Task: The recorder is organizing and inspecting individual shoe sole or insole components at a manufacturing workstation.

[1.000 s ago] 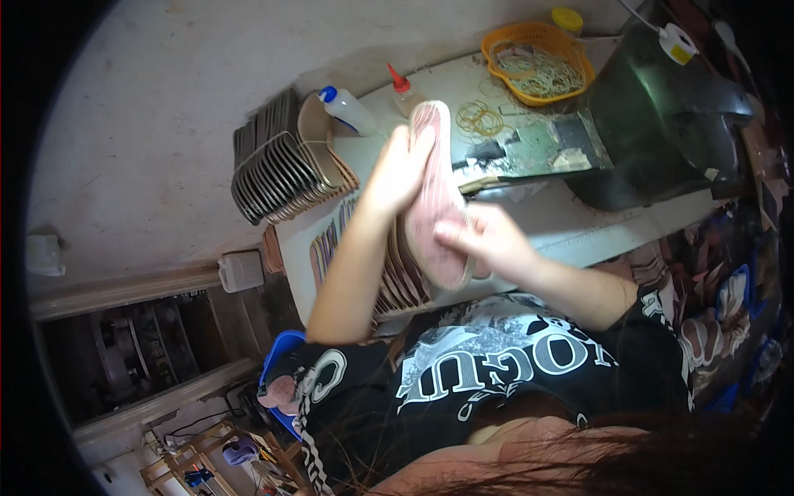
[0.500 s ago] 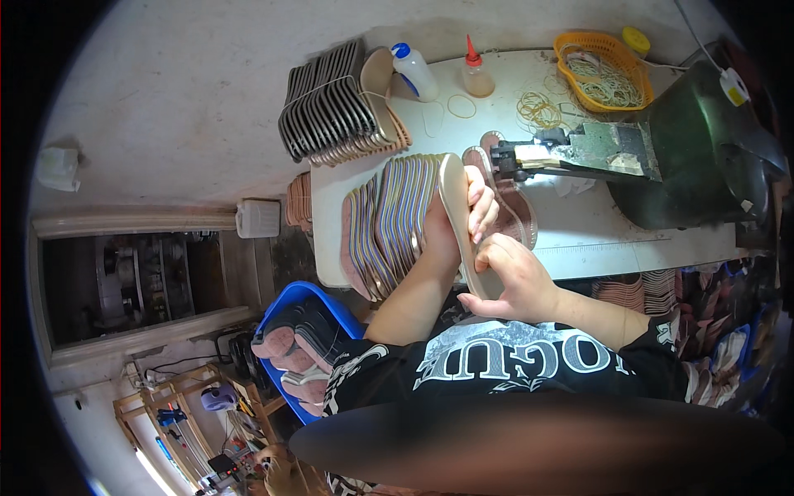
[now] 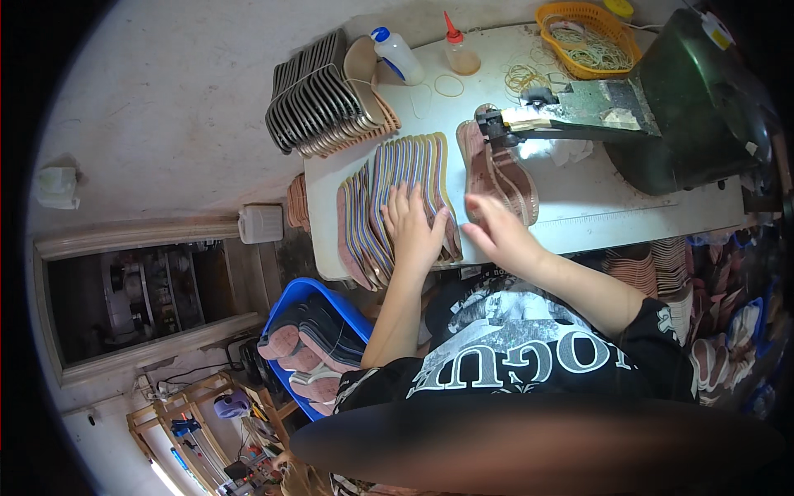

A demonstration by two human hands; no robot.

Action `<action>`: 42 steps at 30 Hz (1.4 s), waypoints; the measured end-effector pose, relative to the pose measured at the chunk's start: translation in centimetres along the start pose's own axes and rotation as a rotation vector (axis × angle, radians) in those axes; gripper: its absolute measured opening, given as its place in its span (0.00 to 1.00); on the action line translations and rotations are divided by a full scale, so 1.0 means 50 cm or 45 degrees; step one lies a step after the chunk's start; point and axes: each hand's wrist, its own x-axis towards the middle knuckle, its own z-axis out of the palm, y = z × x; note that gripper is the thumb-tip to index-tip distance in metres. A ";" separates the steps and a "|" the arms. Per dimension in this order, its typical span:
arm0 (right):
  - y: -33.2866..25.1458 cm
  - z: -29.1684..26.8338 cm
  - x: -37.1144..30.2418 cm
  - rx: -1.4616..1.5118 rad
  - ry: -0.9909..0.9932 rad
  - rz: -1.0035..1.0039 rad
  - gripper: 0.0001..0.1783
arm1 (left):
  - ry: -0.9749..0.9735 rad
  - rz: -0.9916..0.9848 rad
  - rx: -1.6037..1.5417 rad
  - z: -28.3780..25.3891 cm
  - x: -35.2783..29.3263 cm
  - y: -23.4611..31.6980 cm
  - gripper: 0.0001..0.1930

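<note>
My left hand (image 3: 416, 225) lies over a standing row of shoe insoles (image 3: 405, 161) with striped edges, its fingers spread across their upper edges and its thumb apart. Holding nothing that I can see, my right hand (image 3: 506, 240) hovers right of the row with thumb and forefinger apart. Just beyond its fingertips, flat pinkish-brown insoles (image 3: 480, 169) lie on the white table (image 3: 591, 198). Their upper part sits beside the narrow arm of a green machine (image 3: 571, 116). The left hand hides part of the row.
A banded stack of dark-edged insoles (image 3: 306, 95) stands at the far left. Behind are a blue-capped bottle (image 3: 399, 58), a red-tipped bottle (image 3: 461, 54), loose rubber bands (image 3: 525, 80) and an orange basket (image 3: 546, 15). A blue bin (image 3: 351, 310) of insoles stands lower left.
Both hands have let go of the pale insole they held upright at the row's right end. My left hand now rests on the row; my right hand has moved slightly up and away.
</note>
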 end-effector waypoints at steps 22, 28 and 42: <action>-0.149 -0.085 -0.055 -0.036 -0.156 -0.285 0.08 | -0.093 -0.239 -2.451 -0.103 -0.032 0.062 0.24; -0.140 -0.060 -0.076 0.171 0.267 -0.038 0.15 | 0.227 -0.597 -2.543 -0.107 0.006 0.126 0.10; -0.043 -0.112 -0.014 1.747 -0.482 0.356 0.24 | -0.203 -0.203 -2.498 -0.093 0.015 0.210 0.15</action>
